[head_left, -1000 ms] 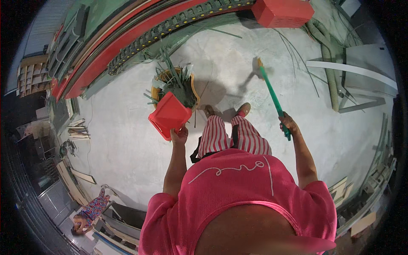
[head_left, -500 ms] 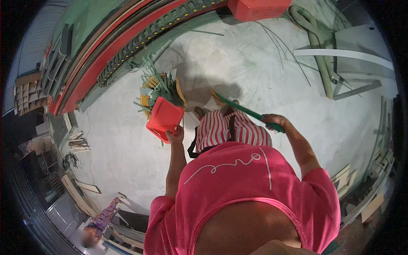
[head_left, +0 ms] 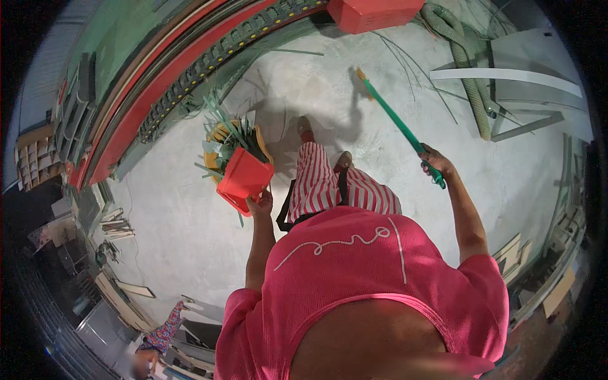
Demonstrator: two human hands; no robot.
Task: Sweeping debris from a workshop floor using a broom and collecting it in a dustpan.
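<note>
My left hand grips the near edge of a red plastic dustpan. The dustpan is tilted against the near side of a yellow bin, which is heaped with green and grey strips. Out to the right, my right hand is closed around the lower end of a broom with a green handle. Its small yellowish head points away from me, over the pale floor; whether it touches the floor I cannot tell.
A long red machine with a black cable chain runs along the far left. At the far right lie a ribbed hose, a white curved strip and thin loose strips. Another person is at the lower left.
My right hand has swung the broom outward to the right, its head now farther from my legs. One foot has stepped forward. My left hand and the dustpan stay nearly in place.
</note>
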